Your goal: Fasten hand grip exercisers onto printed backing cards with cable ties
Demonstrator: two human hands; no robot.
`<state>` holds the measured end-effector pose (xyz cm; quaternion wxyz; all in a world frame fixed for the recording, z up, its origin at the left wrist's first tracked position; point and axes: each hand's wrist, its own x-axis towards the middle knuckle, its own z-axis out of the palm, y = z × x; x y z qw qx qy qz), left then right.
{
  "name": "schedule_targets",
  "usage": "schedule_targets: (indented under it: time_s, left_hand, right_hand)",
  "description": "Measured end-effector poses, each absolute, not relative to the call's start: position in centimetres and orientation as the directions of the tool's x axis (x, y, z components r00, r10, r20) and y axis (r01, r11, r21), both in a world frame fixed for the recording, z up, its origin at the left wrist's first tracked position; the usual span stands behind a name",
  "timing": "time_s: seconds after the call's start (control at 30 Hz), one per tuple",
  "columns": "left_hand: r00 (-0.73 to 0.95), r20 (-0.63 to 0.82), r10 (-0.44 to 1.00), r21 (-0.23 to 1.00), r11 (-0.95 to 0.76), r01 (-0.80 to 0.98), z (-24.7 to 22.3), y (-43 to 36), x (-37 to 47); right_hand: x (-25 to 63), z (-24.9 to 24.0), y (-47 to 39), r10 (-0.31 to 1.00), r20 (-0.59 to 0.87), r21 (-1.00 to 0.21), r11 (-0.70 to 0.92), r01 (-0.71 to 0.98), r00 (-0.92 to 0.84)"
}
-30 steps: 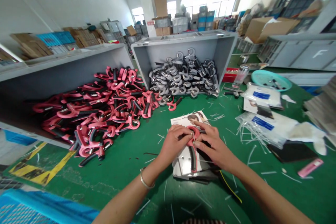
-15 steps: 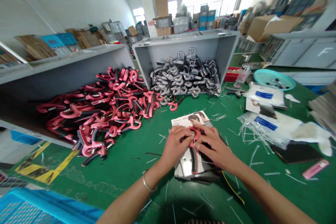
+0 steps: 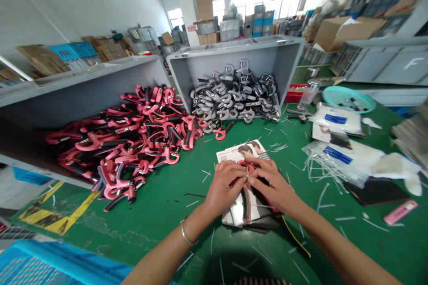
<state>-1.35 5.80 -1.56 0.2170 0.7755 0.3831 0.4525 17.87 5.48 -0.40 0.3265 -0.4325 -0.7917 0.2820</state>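
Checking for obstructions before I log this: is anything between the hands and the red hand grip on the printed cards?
Nothing visible. The left hand and right hand meet at the upper end of the red hand grip, which lies on the printed cards.

The left hand and right hand are bare, and so are both forearms. A bangle circles the left wrist — slim, smooth, silvery, with a bright sheen. At the bottom edge a sliver of clothing shows — narrow stripes, dark alternating with pale; its cut is hidden.
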Motion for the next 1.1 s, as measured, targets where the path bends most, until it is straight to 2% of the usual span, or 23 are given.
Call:
schedule_targets:
  time_s: [0.07,0.2,0.37,0.63,0.77,0.93,1.0,1.1]
  left_hand:
    - [0.320,0.519,0.793,0.675,-0.610,0.416,-1.6,5.8,-1.5]
    - [0.236,0.433,0.870,0.760,-0.493,0.423,-1.4,6.3,-1.7]
    - [0.204,0.384,0.900,0.820,-0.434,0.372,-1.2,6.7,-1.7]
    - [0.263,0.438,0.860,0.776,-0.509,0.372,-1.3,6.2,-1.6]
    - [0.324,0.449,0.833,0.767,-0.546,0.339,-1.5,6.1,-2.0]
    - [0.222,0.268,0.938,0.869,-0.335,0.365,-0.2,6.9,-2.1]
    - [0.210,0.308,0.928,0.813,-0.371,0.449,0.8,6.9,-1.5]
    - [0.255,0.448,0.857,0.634,-0.505,0.585,1.8,5.3,-0.1]
  right_hand:
    - [17.9,-0.4,5.5,0.867,0.283,-0.737,0.471,0.486,-0.411]
    - [18.2,-0.1,5.3,0.817,0.290,-0.701,0.536,0.470,-0.499]
    - [18.3,0.0,5.2,0.818,0.264,-0.691,0.530,0.492,-0.511]
    - [18.1,-0.5,5.5,0.821,0.296,-0.698,0.535,0.476,-0.488]
    - [17.8,-0.7,5.5,0.854,0.304,-0.728,0.493,0.476,-0.422]
    - [17.6,-1.3,5.6,0.883,0.304,-0.748,0.454,0.483,-0.358]
    - [17.5,-1.5,5.7,0.893,0.310,-0.748,0.441,0.496,-0.327]
    - [17.2,-1.6,5.8,0.900,0.333,-0.742,0.433,0.512,-0.279]
